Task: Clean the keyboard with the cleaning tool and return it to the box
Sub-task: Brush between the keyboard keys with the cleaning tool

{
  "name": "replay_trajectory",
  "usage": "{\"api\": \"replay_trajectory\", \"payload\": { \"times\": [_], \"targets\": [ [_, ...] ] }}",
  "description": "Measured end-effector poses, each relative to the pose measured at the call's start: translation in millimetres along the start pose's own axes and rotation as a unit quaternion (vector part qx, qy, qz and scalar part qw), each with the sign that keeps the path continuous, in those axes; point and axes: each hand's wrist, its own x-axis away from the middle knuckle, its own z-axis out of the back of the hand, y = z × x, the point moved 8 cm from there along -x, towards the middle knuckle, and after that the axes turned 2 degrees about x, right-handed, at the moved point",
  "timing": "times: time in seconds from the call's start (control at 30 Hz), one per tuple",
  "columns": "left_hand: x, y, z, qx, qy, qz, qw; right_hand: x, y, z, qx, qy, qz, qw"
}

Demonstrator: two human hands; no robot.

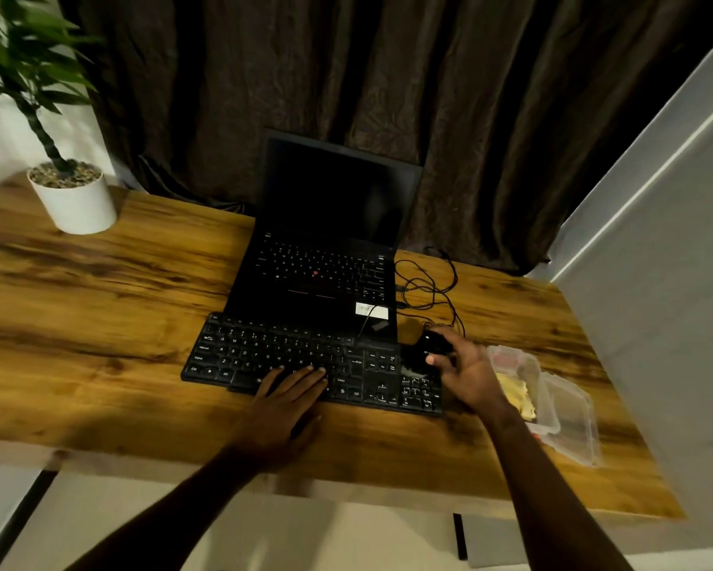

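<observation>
Eyes on the flat black full-size keyboard [264, 352], lying square on the wood-grain worktop [99, 323], its far edge tucked against the front of an open black laptop [330, 261] with a dark screen. 2 hands in play. The left hand [282, 410] lies flat, fingers straight, fingertips on the bottom key row and the palm on the worktop just in front: an open grip, steadying, nothing held. The right hand [470, 372] is off the keyboard's right end, fingers curled over a small black object [429, 344], so that grip is closed on it. Cleaning tool or mouse? I cannot tell; a thin black cable [429, 282] loops from the laptop's side towards that spot, and the frame is soft there. Just right of that hand sits the clear plastic box [550, 399], its hinged lid [577, 426] thrown open towards the worktop's edge, with something yellow [515, 395] inside, possibly a cloth. Progress, as I read it: early. The box is open, but no wiping or brushing stroke shows on the keys. Left to do, by my judgement: the cleaning itself, then the tool back in the box. Far left corner, 1 white pot with a green plant [74, 204]; a dark curtain [387, 76] hangs behind.
</observation>
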Motion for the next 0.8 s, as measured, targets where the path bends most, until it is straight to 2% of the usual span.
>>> {"api": "replay_trajectory", "payload": {
  "times": [0.17,0.53,0.8],
  "targets": [
    [0.3,-0.1,-2.1,-0.005,-0.002,-0.002,1.0,10.3,18.3,14.6,0.015,0.024,-0.01,1.0],
    [-0.2,1.1,-1.0,-0.009,0.0,-0.003,1.0,-10.5,-22.4,-33.5,-0.01,-0.027,0.005,1.0],
    [0.4,0.8,-1.9,0.003,-0.006,-0.002,1.0,2.3,3.3,-5.5,0.006,0.002,-0.005,1.0]
  ]
}}
